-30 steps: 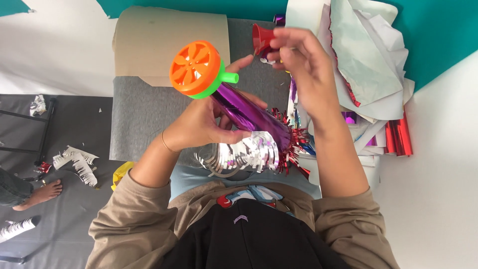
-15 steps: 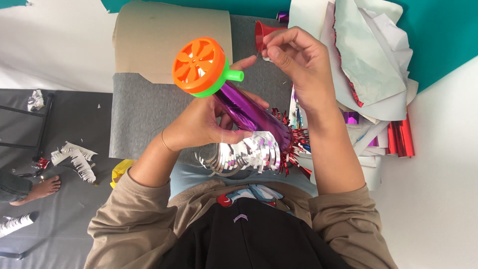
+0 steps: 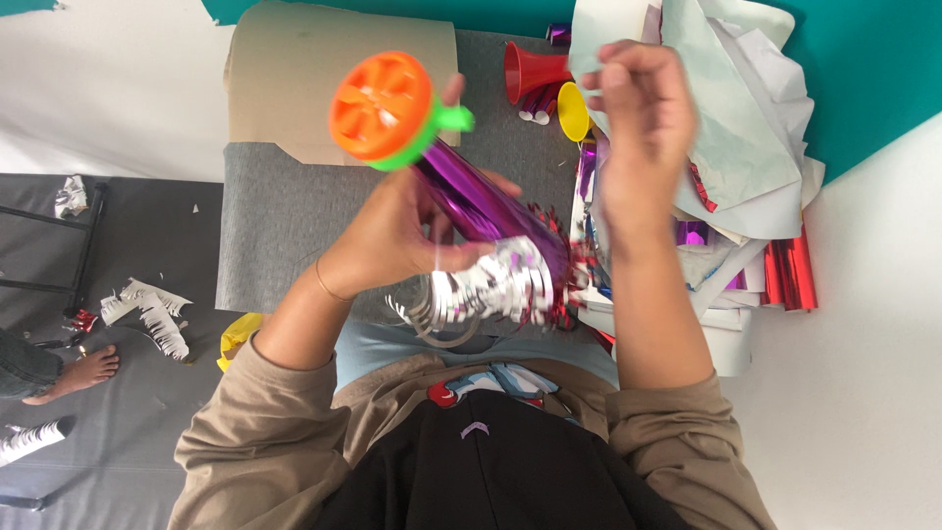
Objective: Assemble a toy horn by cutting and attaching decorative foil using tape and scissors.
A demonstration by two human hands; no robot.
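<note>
Grey mat point(image 3: 275, 226): a felt-like sheet on the floor under the work, with a brown card sheet point(image 3: 294, 88) lying across its far edge.
Far left: silver fringe scraps point(image 3: 147, 314) on the dark floor, and another person's bare foot point(image 3: 78, 373) beside them.
Party horn point(image 3: 461, 186): a shiny purple foil cone held up above the lap, tilted, with an orange and green plastic mouthpiece disc at the upper left and silver and red foil fringe at the wide lower end.
Left hand point(image 3: 402, 231): closed around the middle of the purple cone, fingers wrapped, thumb on top.
Step in hand: it looks like assembling or trimming the horn, most likely around the fringe.
Next move: probably calls for a steady grip on the cone while the free hand comes in.
Right hand point(image 3: 638, 118): raised to the right of the horn, fingers curled loosely; blurred, so I cannot tell whether it pinches anything.
Behind it: a red cone point(image 3: 535, 69) and a yellow cone point(image 3: 572, 110) on the mat.
Far right: a heap of white paper and foil sheets point(image 3: 726, 147).
</note>
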